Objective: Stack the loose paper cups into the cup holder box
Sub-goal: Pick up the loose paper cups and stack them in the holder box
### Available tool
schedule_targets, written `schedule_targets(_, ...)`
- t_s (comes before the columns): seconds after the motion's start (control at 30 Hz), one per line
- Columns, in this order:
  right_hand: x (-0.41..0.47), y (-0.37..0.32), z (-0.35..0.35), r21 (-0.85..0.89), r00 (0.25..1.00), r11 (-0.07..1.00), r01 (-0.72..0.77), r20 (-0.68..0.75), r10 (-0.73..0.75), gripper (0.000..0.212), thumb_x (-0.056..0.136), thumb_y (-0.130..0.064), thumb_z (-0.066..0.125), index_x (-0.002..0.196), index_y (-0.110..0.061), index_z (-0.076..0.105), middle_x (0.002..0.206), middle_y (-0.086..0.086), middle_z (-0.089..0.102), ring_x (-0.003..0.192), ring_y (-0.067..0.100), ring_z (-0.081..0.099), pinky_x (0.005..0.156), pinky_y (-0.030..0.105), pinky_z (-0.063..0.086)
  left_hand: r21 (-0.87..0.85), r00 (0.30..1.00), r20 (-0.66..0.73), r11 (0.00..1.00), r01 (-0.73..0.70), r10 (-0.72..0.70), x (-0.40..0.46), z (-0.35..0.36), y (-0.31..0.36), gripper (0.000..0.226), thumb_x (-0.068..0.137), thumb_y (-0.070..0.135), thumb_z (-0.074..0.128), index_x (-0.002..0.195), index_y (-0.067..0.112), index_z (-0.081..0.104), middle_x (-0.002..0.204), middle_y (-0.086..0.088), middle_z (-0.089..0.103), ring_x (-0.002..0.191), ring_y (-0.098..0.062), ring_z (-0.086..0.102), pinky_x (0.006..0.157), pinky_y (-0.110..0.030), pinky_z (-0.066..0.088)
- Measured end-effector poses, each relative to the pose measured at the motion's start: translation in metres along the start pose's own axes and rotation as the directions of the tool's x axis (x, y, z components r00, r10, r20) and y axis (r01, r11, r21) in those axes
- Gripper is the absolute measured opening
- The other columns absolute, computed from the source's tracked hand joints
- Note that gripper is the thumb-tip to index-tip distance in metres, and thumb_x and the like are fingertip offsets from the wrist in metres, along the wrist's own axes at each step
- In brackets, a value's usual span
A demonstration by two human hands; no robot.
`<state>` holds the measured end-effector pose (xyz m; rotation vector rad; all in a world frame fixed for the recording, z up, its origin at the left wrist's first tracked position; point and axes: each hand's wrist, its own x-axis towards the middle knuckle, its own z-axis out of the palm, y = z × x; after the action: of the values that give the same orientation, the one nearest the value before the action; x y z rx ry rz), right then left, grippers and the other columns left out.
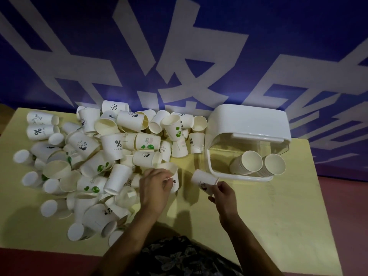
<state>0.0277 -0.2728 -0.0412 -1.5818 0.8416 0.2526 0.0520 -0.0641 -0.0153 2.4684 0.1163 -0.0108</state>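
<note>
Yellow table (278,226) against blue lettered wall (199,46). Loose cups (111,146) heaped left to centre, reaching far edge. Cup holder box (247,124) far right, lid raised, two stacks (258,165) inside. Left hand (156,189) gripping a cup (172,176); right hand (224,193) pinching another cup (203,179). Bare table near right.

White printed cups (111,144), pale yellow table (268,226), blue wall (278,46) with white characters

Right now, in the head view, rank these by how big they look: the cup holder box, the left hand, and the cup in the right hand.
1. cup holder box, clearly largest
2. left hand
3. cup in the right hand, smallest
</note>
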Motion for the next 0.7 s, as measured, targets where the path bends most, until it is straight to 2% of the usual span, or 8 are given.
schedule_targets(0.1,-0.013,-0.013,-0.027,-0.185,0.969,0.954,0.236,-0.03,-0.246,0.007,0.087,-0.014,0.063,0.093,-0.016,0.067,0.085,-0.005,0.072,0.079,0.014,0.067,0.069,0.035,0.057,-0.147,0.996,0.034,0.986,-0.08,0.086,0.002,0.004,0.037,0.013,0.082,0.012,0.071,0.094,0.015,0.073,0.089,0.004,0.069,0.084,-0.016,0.059,0.072,-0.031,0.05)
schedule_targets(0.17,-0.019,-0.025,-0.047,-0.292,0.918,0.884,0.365,-0.043,-0.393,0.004,0.088,-0.016,0.064,0.088,-0.019,0.066,0.078,-0.008,0.069,0.073,0.007,0.064,0.068,0.026,0.051,-0.199,0.989,0.03,0.971,-0.135,0.144,0.004,0.008,0.062,0.012,0.083,0.012,0.07,0.094,0.016,0.073,0.087,0.005,0.068,0.08,-0.012,0.06,0.071,-0.03,0.052)
schedule_targets(0.3,-0.025,-0.054,-0.094,-0.412,0.797,0.755,0.511,-0.102,-0.595,0.006,0.091,-0.015,0.062,0.09,-0.019,0.067,0.076,-0.012,0.068,0.071,0.0,0.062,0.061,0.011,0.041,-0.245,0.967,-0.009,0.937,-0.248,0.253,0.009,0.019,0.116,0.008,0.084,0.012,0.07,0.091,0.015,0.073,0.086,0.006,0.067,0.08,-0.012,0.059,0.072,-0.03,0.051)
schedule_targets(0.33,-0.025,-0.06,-0.105,-0.447,0.758,0.716,0.536,-0.118,-0.641,0.007,0.092,-0.013,0.062,0.091,-0.018,0.067,0.076,-0.011,0.068,0.072,-0.001,0.062,0.06,0.011,0.041,-0.265,0.962,-0.016,0.927,-0.266,0.272,0.009,0.023,0.128,0.007,0.086,0.013,0.068,0.091,0.015,0.072,0.087,0.006,0.067,0.08,-0.013,0.059,0.073,-0.031,0.05)
schedule_targets(0.4,-0.022,-0.071,-0.128,-0.506,0.693,0.659,0.557,-0.155,-0.704,0.009,0.091,-0.01,0.062,0.095,-0.015,0.068,0.081,-0.002,0.071,0.076,0.007,0.064,0.061,0.022,0.044,-0.29,0.948,-0.025,0.905,-0.311,0.318,0.011,0.03,0.151,0.007,0.089,0.015,0.065,0.092,0.014,0.072,0.087,0.005,0.067,0.081,-0.013,0.059,0.074,-0.031,0.049)
schedule_targets(0.5,-0.008,-0.078,-0.159,-0.596,0.625,0.58,0.556,-0.161,-0.764,0.015,0.092,-0.009,0.061,0.105,-0.012,0.068,0.09,0.008,0.071,0.082,0.026,0.066,0.066,0.028,0.046,-0.296,0.927,0.0,0.885,-0.359,0.376,0.013,0.047,0.178,0.01,0.091,0.015,0.062,0.093,0.014,0.072,0.087,0.004,0.067,0.083,-0.013,0.059,0.076,-0.031,0.048)
schedule_targets(0.7,0.025,-0.069,-0.199,-0.709,0.641,0.463,0.532,-0.02,-0.767,0.02,0.095,-0.011,0.056,0.113,-0.009,0.066,0.099,0.012,0.07,0.089,0.032,0.063,0.067,0.031,0.046,-0.174,0.912,0.117,0.912,-0.372,0.394,0.02,0.091,0.208,0.015,0.093,0.017,0.058,0.097,0.017,0.072,0.094,0.004,0.066,0.091,-0.017,0.056,0.079,-0.035,0.048)
